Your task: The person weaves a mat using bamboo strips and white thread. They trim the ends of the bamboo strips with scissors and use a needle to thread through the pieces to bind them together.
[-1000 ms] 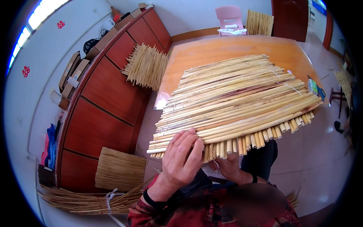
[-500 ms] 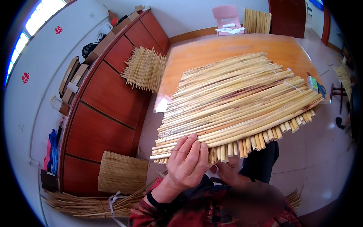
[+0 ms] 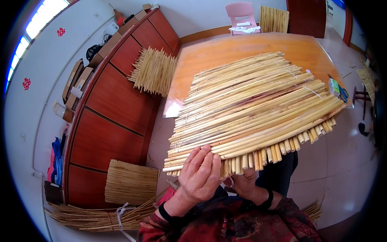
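A mat of straw-coloured reed stalks [image 3: 250, 109] lies across the table, its stalks bound by thin white string. Its near edge overhangs towards me, where a lower layer of short stalk ends [image 3: 278, 152] pokes out. My left hand [image 3: 200, 173] is closed over this edge, fingertips on top of the nearest stalks. Below the edge, beside the left hand, my right hand [image 3: 245, 183] is bent inward with its fingers drawn together. Stalk ends partly cover those fingers, and what they hold cannot be made out.
The orange-brown table [image 3: 225, 46] has a clear cover. At its right edge lie a small green-and-white box [image 3: 333, 87] and blue-handled scissors [image 3: 343, 94]. Stalk bundles [image 3: 153, 71] and a smaller mat [image 3: 132, 181] lean on the red cabinet [image 3: 117, 92]. A pink chair [image 3: 242, 14] stands behind.
The mat's left end has shifted slightly to the right. Both hands keep nearly the same place at the edge, and more of my right wrist and forearm shows.
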`<state>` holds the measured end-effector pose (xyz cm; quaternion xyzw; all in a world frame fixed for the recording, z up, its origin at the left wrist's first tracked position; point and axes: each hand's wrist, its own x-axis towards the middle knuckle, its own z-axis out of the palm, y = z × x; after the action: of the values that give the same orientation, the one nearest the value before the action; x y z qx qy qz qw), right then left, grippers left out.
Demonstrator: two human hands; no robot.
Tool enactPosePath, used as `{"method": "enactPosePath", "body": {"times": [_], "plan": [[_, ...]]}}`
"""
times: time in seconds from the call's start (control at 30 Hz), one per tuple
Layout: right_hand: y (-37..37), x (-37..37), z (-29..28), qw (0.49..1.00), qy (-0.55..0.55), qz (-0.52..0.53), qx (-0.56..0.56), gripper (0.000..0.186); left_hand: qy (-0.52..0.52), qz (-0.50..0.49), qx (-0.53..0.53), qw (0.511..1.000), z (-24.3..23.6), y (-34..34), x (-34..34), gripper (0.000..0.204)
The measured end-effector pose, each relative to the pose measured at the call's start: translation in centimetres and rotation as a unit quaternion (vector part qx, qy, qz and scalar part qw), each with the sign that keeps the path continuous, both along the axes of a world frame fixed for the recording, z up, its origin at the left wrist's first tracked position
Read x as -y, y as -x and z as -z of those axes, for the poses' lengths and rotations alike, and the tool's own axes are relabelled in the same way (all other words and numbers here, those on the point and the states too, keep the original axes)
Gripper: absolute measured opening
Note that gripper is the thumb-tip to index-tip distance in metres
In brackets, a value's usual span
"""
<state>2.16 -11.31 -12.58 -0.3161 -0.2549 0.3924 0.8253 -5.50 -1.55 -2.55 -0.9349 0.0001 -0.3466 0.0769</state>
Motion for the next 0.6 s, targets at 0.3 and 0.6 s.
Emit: {"method": "enactPosePath", "body": {"times": [0.3,0.6], "plan": [[-2.0,-0.4,2.9,0.839,0.11,0.204,0.492,0.022,0.048,0.006,0.021,0.999,0.1,-0.2,-0.2,0.045],[-2.1,-0.3,4.5,0.853,0.068,0.244,0.455,0.025,0.054,0.011,0.019,0.998,0.2,-0.4,-0.2,0.047]]}}
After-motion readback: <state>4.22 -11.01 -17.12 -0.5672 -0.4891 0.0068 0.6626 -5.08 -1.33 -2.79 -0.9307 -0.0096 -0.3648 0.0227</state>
